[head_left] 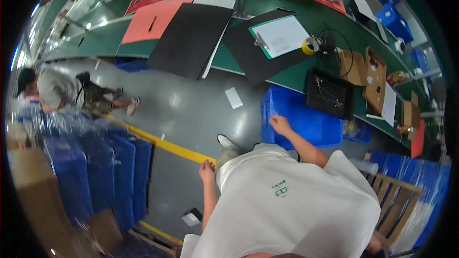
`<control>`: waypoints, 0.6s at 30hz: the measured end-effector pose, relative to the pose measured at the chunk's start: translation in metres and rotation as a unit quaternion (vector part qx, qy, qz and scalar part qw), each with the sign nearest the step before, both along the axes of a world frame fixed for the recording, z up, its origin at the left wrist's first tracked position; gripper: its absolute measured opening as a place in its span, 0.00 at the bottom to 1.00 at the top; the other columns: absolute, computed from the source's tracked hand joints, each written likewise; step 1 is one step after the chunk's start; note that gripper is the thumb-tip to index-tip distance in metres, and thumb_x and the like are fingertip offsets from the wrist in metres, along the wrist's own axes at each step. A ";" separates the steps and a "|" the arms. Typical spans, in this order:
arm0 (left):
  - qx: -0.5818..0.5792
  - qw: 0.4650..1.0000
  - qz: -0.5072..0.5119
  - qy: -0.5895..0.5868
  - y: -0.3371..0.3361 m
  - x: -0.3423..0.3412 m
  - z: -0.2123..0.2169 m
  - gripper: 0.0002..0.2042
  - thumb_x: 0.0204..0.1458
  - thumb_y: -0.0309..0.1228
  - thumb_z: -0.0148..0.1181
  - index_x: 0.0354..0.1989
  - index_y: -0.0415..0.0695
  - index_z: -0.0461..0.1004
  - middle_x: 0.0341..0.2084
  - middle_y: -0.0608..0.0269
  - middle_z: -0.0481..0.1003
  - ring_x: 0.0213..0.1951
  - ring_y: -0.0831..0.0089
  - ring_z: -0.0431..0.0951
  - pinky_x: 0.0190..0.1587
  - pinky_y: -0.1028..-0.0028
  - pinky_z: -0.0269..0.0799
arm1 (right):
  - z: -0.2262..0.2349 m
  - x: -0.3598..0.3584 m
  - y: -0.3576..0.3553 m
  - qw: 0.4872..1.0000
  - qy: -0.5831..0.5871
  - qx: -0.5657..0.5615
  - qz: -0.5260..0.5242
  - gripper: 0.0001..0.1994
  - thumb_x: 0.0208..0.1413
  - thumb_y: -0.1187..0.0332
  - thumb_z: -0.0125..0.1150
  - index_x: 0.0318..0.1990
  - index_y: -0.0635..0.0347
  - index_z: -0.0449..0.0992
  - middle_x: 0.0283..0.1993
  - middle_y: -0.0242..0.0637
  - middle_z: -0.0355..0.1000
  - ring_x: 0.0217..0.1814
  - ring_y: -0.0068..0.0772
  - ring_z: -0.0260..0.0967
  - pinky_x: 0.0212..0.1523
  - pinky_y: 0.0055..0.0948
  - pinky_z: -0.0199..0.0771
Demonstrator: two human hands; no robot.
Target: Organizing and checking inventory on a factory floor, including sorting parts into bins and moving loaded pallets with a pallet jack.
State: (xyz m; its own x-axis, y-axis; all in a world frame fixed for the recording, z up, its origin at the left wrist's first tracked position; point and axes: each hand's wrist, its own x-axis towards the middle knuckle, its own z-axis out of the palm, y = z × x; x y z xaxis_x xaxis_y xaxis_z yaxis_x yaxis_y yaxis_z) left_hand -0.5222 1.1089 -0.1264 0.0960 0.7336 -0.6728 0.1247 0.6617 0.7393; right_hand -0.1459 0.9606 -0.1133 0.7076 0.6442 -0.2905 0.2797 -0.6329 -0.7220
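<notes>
One view, head camera: person in a white shirt looks down at grey floor
Right hand (279, 124): fingers loosely spread, resting on the near rim of a blue crate (306, 124)
Blue crate: on the floor, just under the green table's (267, 0) edge; contents cannot be made out
Left hand (207, 168): hangs by the thigh, fingers curled, holding nothing
Black tray (330, 94): on the table above the crate, thin wires inside
Cardboard boxes (366, 69): open, right of the tray
Stacked blue crates (103, 172): far left, blurred

My right grip (279, 125) rests on the smooth, glossy plastic of the blue crate (299, 120). At twelve o'clock the worktop (287, 7) looks matt green, carrying matt black sheets (191, 38) and brown cardboard boxes (363, 69). The grey floor (191, 110) shines, polished.
</notes>
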 end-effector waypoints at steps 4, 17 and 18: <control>0.026 0.994 -0.103 -0.012 0.104 0.053 -0.003 0.10 0.54 0.33 0.49 0.35 0.37 0.67 0.22 0.61 0.70 0.20 0.79 0.68 0.19 0.80 0.62 | -0.015 -0.022 -0.025 0.994 0.018 -0.030 -0.107 0.07 0.48 0.66 0.53 0.28 0.57 0.76 0.26 0.41 0.73 0.29 0.40 0.71 0.32 0.33 0.70; 0.259 0.427 -0.859 0.110 0.214 0.232 -0.049 0.21 0.55 0.35 0.35 0.56 0.44 0.58 0.55 0.51 0.60 0.53 0.51 0.64 0.54 0.62 0.60 | -0.088 -0.093 -0.015 0.896 0.323 -0.143 -0.268 0.33 0.46 0.44 0.48 0.53 0.63 0.64 0.55 0.53 0.61 0.56 0.51 0.59 0.55 0.40 0.58; 0.263 0.414 -0.864 0.111 0.225 0.248 -0.050 0.21 0.55 0.35 0.35 0.56 0.44 0.58 0.55 0.51 0.60 0.53 0.51 0.64 0.54 0.62 0.60 | -0.074 -0.100 -0.006 0.893 0.327 -0.134 -0.278 0.33 0.46 0.44 0.48 0.53 0.63 0.64 0.55 0.53 0.61 0.56 0.51 0.59 0.55 0.40 0.58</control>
